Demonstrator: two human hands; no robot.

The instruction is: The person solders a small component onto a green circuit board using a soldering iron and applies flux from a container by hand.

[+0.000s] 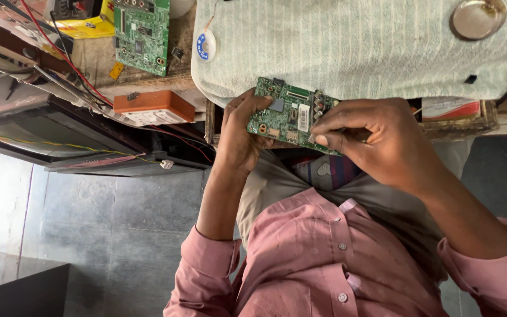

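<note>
Green circuit board held in the air at the near edge of the tabletop

Head view: the left hand (243,132) is clamped on one end of the circuit board (286,114); the right hand (377,138), fingers pinched together, presses at the other end. The board rests on nothing, so a loosened grip could drop it into the lap. It is green and rectangular, with a grey chip, a white label and metal sockets.

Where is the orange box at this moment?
In the head view, the orange box lies left of centre, on the bench edge below the second green circuit board, left of the left hand.
</note>
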